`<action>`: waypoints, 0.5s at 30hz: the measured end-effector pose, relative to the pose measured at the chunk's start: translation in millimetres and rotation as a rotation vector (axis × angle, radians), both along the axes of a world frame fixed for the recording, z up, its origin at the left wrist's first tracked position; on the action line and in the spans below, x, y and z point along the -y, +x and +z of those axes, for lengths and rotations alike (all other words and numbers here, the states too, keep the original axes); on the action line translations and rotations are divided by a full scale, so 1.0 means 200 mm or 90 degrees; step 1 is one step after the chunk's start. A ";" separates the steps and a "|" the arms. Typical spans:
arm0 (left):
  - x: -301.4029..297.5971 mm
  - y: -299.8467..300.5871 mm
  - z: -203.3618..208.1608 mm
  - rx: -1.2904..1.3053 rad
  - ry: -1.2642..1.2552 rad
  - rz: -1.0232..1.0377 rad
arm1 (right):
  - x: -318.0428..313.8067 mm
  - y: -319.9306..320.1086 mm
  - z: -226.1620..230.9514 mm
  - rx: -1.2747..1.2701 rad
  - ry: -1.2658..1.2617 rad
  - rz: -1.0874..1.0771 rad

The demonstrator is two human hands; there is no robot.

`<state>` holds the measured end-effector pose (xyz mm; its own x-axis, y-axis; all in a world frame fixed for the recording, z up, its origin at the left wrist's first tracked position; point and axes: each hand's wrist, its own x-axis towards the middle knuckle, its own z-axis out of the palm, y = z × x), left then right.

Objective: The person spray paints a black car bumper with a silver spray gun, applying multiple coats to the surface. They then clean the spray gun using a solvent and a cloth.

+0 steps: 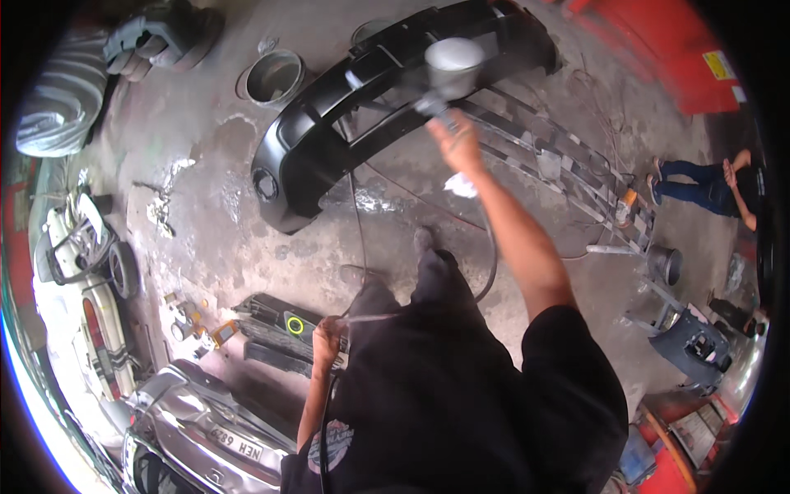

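My right hand is stretched forward and closed round the handle of a spray gun, blurred by motion. A pale cup sits on top of the gun. Right behind it lies a long black car bumper, raised off the floor and curving from left to far right. Down at my left side, my left hand is closed round a thin air hose. The hose runs across the front of my legs and loops up on the right toward the gun.
A ladder-like metal frame extends from under the bumper to the right. Hoses trail over the floor. A bucket stands beyond the bumper's left part. At the right is another person. Silver and black car parts lie at lower left.
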<state>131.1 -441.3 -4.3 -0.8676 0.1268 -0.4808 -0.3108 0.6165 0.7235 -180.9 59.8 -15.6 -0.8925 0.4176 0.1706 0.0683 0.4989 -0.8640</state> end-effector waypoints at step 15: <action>-0.21 -0.05 0.17 0.023 -0.038 0.004 | -0.34 0.23 -0.24 0.192 0.087 -0.120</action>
